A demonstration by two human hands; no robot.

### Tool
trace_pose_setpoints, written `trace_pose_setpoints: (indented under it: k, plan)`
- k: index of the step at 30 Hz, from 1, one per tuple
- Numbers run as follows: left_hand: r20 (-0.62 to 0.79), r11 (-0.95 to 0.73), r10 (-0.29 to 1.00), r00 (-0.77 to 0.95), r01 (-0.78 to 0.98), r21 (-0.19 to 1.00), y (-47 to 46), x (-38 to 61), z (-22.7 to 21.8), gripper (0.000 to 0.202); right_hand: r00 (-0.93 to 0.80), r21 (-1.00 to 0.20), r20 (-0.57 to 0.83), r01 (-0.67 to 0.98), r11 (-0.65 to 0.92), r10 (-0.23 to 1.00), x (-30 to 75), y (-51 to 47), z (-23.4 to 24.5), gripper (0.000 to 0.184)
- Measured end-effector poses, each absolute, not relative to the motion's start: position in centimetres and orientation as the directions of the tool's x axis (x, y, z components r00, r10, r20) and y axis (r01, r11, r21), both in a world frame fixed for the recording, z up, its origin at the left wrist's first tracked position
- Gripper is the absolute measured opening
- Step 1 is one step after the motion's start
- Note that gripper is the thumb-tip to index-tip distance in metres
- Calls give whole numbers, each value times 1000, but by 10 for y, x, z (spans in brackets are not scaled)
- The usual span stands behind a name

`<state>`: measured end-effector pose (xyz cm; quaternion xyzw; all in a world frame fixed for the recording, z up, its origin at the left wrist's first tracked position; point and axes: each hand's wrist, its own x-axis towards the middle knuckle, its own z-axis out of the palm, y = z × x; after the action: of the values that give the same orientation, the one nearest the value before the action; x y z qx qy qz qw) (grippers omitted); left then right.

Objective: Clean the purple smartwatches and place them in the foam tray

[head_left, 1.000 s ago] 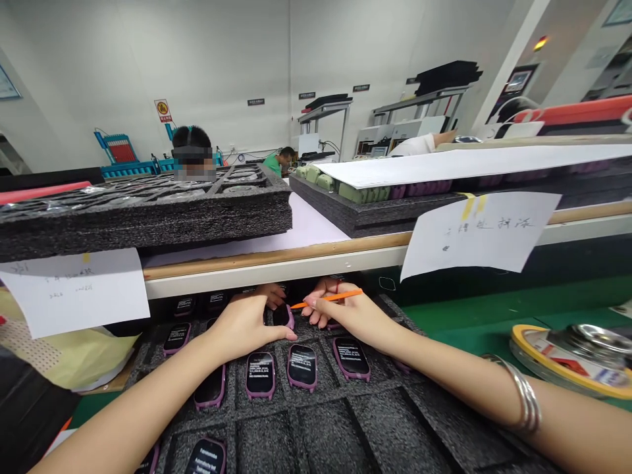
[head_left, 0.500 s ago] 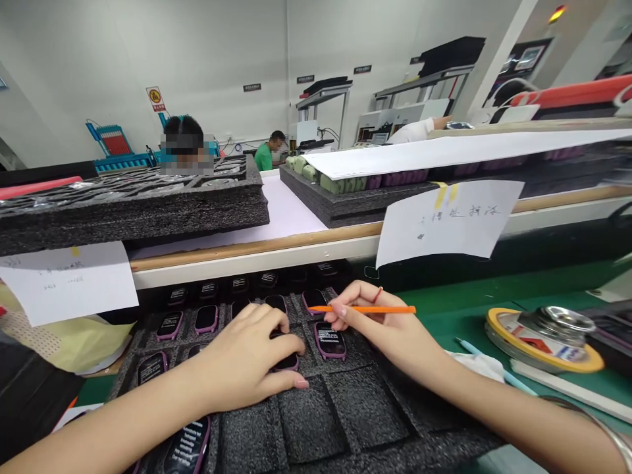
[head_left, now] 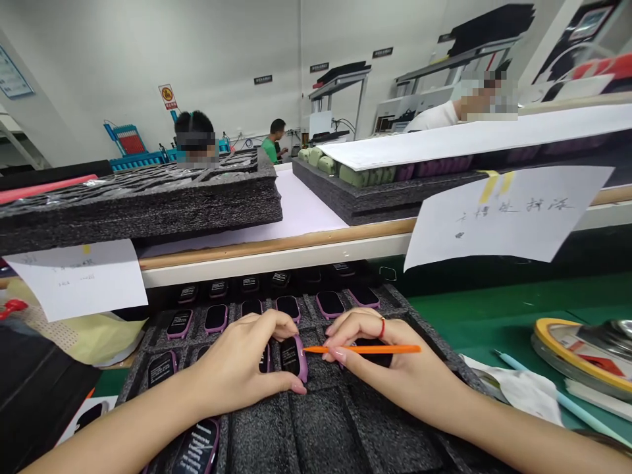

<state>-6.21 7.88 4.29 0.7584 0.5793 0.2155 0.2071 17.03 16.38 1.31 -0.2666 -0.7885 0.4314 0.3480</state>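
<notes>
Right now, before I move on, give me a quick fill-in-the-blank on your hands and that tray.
The right hand holds a thin ____ stick.
The left hand holds a device with a ____ rim.
The ring on the right hand is ____.
The devices sit in pockets of a dark ____ tray.

Missing words: orange; purple; red; foam.
</notes>
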Motion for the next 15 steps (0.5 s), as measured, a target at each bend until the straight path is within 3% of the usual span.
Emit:
trace_pose_setpoints:
  k: [2, 8, 15]
  plan:
    - [71, -218, 973, 219, 773, 596, 80, -62, 42, 62, -609, -867, 320, 121, 484, 726, 170, 164, 12, 20]
    - [83, -258, 963, 257, 789, 557, 81, -61, 42, 54, -634, -888, 290, 100, 448, 716, 167, 165, 14, 21]
    - [72, -219, 973, 221, 775, 593, 80, -59, 42, 54, -634, -898, 281, 92, 431, 720, 169, 165, 16, 24]
